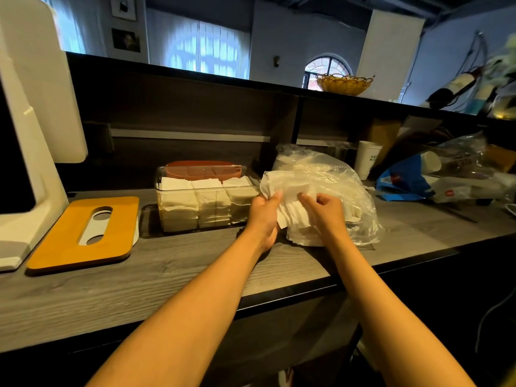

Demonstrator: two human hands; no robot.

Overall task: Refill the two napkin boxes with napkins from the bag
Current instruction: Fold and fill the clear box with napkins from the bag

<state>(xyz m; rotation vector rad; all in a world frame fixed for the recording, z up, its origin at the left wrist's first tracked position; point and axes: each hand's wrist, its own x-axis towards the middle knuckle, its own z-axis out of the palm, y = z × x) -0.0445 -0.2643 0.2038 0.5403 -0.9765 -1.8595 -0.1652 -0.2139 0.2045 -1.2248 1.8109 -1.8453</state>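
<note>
Grey wood-grain desk, dark front edge, running left to right below a dark shelf back.

Crumpled clear plastic bag, lying on desk right of centre, mouth turned toward the left; white paper napkins inside, partly drawn out at the mouth.

Loose sheaf of white paper napkins, at bag mouth, fanned and uneven; further napkins stacked beneath on desk, under the bag's lower edge.

Left hand, at left edge of sheaf, thumb over the top napkins, fingers curled beneath: gripping sheaf.

Right hand, on right part of sheaf, fingers bent and pinching into the napkins, just inside the bag mouth.

Clear rectangular plastic napkin box, open-topped, just left of left hand; three rows of white folded napkins inside, nearly to rim; standing on a dark tray.

Round reddish-brown container, directly behind clear box, touching or nearly so; cannot tell contents.

White napkin box with orange slotted wooden lid, at left on desk, lid on, well apart from bag; white showing through slot.

Large white stand-mounted appliance, far left, partly out of view.

White paper cups, behind bag. Blue and clear plastic wrapping, far right on desk. Woven yellow basket, on upper ledge.
</note>
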